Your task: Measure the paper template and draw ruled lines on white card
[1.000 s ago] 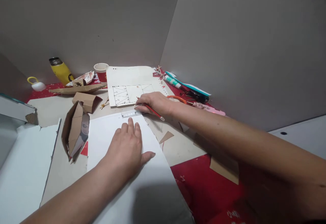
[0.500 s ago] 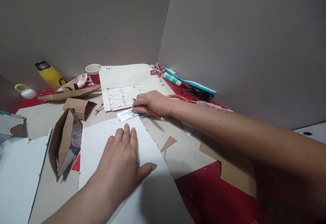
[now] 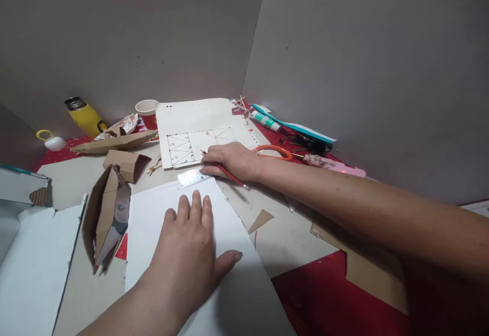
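Note:
My left hand [image 3: 193,247] lies flat on a white sheet of board [image 3: 147,224], fingers stretched forward and thumb out to the side. At the sheet's far edge, my right hand [image 3: 233,162] closes its fingers on the right end of a short clear ruler [image 3: 189,177]. A red pencil [image 3: 235,177] is also held in that hand, slanting under the palm with its eraser end towards me. The ruler lies across the far edge of the sheet. Just beyond it is a paper with a ruled drawing [image 3: 198,137], partly covered by my right hand.
Folded cardboard pieces [image 3: 105,208] stand left of the sheet. Farther back are a yellow bottle [image 3: 86,118], a paper cup [image 3: 147,112] and a white-and-yellow object [image 3: 54,142]. Orange-handled scissors [image 3: 280,150], a green-and-white tube [image 3: 266,120] and cardboard scraps [image 3: 376,275] lie right. Grey walls enclose the back.
The whole view has shifted slightly, so things appear a little farther right and lower. Both hands keep nearly the same places on the sheet and ruler.

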{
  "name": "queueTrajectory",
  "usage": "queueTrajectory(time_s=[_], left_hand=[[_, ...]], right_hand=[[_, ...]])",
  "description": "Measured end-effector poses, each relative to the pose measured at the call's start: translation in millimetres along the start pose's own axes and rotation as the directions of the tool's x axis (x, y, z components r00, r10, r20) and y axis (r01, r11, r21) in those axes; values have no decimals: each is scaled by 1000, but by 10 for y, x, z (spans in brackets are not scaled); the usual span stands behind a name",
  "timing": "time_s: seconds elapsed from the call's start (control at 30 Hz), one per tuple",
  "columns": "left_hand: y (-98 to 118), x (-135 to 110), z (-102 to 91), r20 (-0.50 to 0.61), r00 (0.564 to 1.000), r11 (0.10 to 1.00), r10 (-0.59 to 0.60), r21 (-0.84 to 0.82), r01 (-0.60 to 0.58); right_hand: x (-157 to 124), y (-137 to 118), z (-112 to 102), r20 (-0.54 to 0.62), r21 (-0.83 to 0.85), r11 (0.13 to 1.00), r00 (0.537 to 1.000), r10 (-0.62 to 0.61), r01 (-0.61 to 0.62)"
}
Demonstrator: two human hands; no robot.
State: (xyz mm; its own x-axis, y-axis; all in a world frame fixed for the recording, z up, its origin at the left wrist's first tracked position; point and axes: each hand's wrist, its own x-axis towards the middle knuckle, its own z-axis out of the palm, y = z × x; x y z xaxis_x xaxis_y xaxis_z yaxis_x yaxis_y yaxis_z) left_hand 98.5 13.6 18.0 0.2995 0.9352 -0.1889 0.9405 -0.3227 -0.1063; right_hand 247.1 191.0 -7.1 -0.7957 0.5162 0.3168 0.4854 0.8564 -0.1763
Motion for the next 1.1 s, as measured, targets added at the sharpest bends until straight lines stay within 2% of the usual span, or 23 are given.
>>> queueTrajectory(time_s=[0.2, 0.3, 0.37, 0.4, 0.43, 0.5, 0.57, 0.63, 0.67, 0.73, 0.77, 0.8, 0.83, 0.87, 0.93, 1.0, 1.1], left_hand=[[-4, 8, -20, 44, 999, 1000, -6, -7, 6], [-47, 25, -35, 35, 999, 999, -7, -45, 9], [-80, 36, -53, 21, 1000, 996, -17, -84, 19], [-96, 39, -65, 11, 1000, 994, -24, -108, 25], [-112, 42, -77, -6, 1000, 990, -28, -135, 27], [-148, 49, -102, -61, 998, 978, -30, -209, 17], [-193, 63, -120, -131, 990, 944, -48, -330, 2], [-242, 90, -127, -192, 973, 829, -128, -559, -1], [-264, 108, -129, -184, 966, 709, -181, -705, -2], [-299, 144, -134, -81, 967, 343, -241, -939, 7], [-309, 160, -139, -12, 973, 151, -231, -988, 23], [-316, 172, -145, 44, 978, -5, -204, -999, 44], [-320, 181, -151, 79, 980, -116, -185, -992, 59], [-322, 186, -154, 98, 980, -191, -175, -979, 64], [-329, 193, -148, 118, 981, -274, -156, -959, 72], [-339, 198, -120, 144, 985, -323, -99, -940, 105], [-353, 209, -59, 174, 985, -349, -4, -923, 162]], right_hand=[[1, -62, -80, -25, 32, 999, 1000, 15, -14], [-8, -136, -185, -96, 172, 983, 992, 77, -60], [-33, -230, -295, -110, 342, 931, 978, 178, -131], [-53, -291, -356, -89, 453, 871, 962, 257, -191], [-78, -358, -418, -31, 574, 773, 936, 350, -270], [-143, -498, -525, 141, 774, 464, 832, 537, -431], [-216, -629, -589, 294, 851, 162, 707, 644, -500], [-286, -738, -605, 369, 867, -15, 621, 692, -498], [-316, -785, -597, 389, 870, -68, 596, 703, -488], [-359, -869, -564, 422, 870, -138, 569, 706, -473], [-372, -908, -544, 435, 868, -161, 562, 703, -471], [-381, -945, -524, 444, 866, -176, 560, 699, -468], [-386, -979, -506, 445, 868, -184, 561, 698, -461], [-390, -1010, -488, 442, 872, -189, 562, 699, -452], [-404, -1055, -455, 430, 883, -192, 570, 700, -429], [-433, -1075, -418, 428, 886, -193, 580, 693, -422], [-500, -1069, -360, 435, 878, -180, 580, 689, -444]])
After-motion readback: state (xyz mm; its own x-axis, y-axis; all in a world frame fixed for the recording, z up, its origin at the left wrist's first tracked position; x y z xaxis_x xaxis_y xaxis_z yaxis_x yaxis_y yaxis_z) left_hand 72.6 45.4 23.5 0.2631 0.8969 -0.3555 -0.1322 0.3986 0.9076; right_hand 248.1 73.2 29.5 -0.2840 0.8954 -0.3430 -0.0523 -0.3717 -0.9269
